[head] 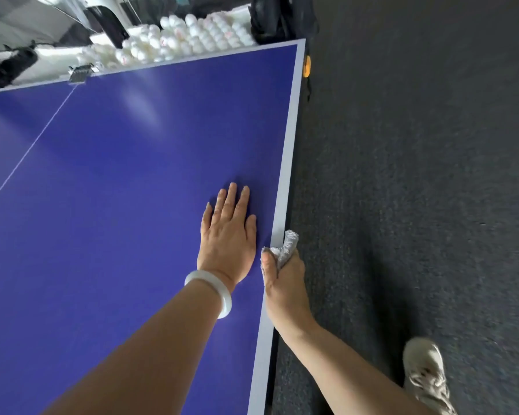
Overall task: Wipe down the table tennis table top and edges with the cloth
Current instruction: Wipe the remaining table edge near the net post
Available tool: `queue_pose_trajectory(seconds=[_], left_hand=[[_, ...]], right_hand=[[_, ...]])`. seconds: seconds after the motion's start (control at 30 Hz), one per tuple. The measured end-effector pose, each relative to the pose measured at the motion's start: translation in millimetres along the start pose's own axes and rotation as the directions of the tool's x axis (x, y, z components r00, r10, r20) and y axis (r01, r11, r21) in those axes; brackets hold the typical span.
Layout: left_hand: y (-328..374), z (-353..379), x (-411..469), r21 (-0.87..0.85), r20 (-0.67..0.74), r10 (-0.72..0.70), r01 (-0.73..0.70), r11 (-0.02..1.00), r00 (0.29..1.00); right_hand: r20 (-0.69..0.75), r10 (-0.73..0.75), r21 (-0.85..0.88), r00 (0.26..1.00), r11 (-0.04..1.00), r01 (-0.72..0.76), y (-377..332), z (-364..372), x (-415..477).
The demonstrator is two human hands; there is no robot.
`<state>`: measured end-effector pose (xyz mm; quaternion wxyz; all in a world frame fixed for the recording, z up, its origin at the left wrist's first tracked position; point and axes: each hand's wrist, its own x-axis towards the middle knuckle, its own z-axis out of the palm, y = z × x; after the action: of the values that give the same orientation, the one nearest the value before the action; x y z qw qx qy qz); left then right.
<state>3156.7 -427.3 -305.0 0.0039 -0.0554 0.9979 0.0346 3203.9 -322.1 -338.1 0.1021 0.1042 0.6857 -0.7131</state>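
The left hand (226,235) lies flat on the blue table (117,205) while the right hand (285,283) grips a grey cloth (286,245) at its edge.

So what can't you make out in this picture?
Head view only:
Cloth: mostly bunched inside the right hand.
Right hand's fingers: hidden past the table edge.
Red marks on the white balls: too small and blurred to read.
Shoe: cut off by the bottom frame edge.

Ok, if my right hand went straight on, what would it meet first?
Likely nothing soon: the right hand, gripping the cloth, points along the table's side edge, which looks free up to an orange fitting near the far corner.
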Motion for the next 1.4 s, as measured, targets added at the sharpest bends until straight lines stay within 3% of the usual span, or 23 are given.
queue_pose_trajectory(seconds=[0.13, 0.33, 0.5, 0.6, 0.8, 1.03, 1.23, 1.4], left_hand=[[0, 0, -1, -0.014, 0.018, -0.001, 0.002, 1.000, 1.000], [1, -4, -1, -0.034, 0.033, 0.002, -0.001, 0.999, 0.999], [3, -8, 0, -0.059, 0.033, -0.015, 0.017, 0.998, 0.999], [3, -11, 1, -0.080, 0.049, -0.024, 0.028, 0.996, 0.999], [7, -13, 4, -0.054, 0.040, -0.020, 0.022, 0.998, 0.999], [45, -16, 135, -0.092, -0.062, 0.048, -0.053, 0.994, 0.997], [72, 2, 262, -0.158, -0.033, -0.113, 0.107, 0.982, 0.993], [72, 7, 273, -0.161, -0.067, -0.151, 0.139, 0.977, 0.986]], right_hand=[[-0.042, -0.012, 0.008, 0.999, 1.000, 0.013, -23, -1, 51], [0.014, 0.179, -0.041, 0.984, 0.983, -0.179, -67, -3, 190], [-0.119, -0.050, -0.089, 0.992, 0.995, 0.039, -53, 6, 114], [-0.036, -0.065, -0.108, 0.997, 0.992, 0.061, -42, 1, 93], [0.078, 0.032, -0.035, 0.996, 0.999, -0.030, -87, -8, 241], [-0.002, 0.126, -0.047, 0.992, 0.991, -0.126, -111, -5, 327], [0.002, 0.143, -0.106, 0.990, 0.984, -0.142, -106, -5, 343], [-0.004, 0.221, -0.177, 0.975, 0.960, -0.218, -139, -10, 417]])
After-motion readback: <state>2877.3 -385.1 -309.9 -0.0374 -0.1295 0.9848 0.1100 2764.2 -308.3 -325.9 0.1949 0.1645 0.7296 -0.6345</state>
